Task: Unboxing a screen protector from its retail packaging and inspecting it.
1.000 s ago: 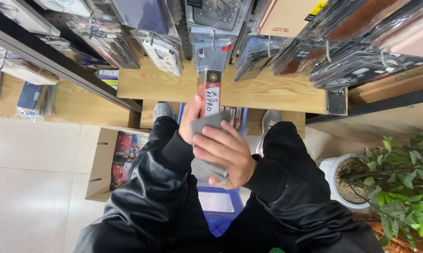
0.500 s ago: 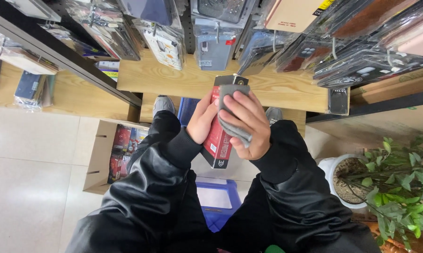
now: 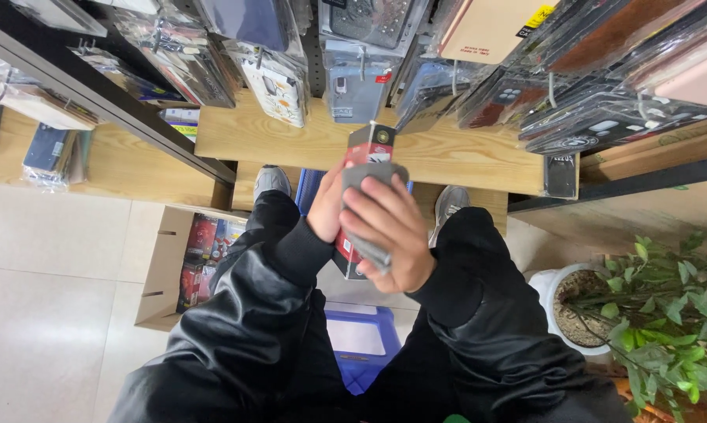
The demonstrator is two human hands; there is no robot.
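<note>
Hands at work above the knees: left hand [image 3: 328, 210] grips a slim red-and-black retail box [image 3: 367, 160], upright before the pale wooden shelf [image 3: 463, 157], while right hand [image 3: 389, 231] presses a folded grey cloth [image 3: 369, 211] against its face; wiping appears midway.

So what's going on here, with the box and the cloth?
A person in a black jacket stands at a wooden shelf under racks of packaged phone cases. Their left hand holds a slim red and black box upright, while the right hand presses a grey cloth against its front. On the floor to the left sits an open cardboard carton of packaged goods, a blue crate lies between their legs, and a potted plant stands at the right.
</note>
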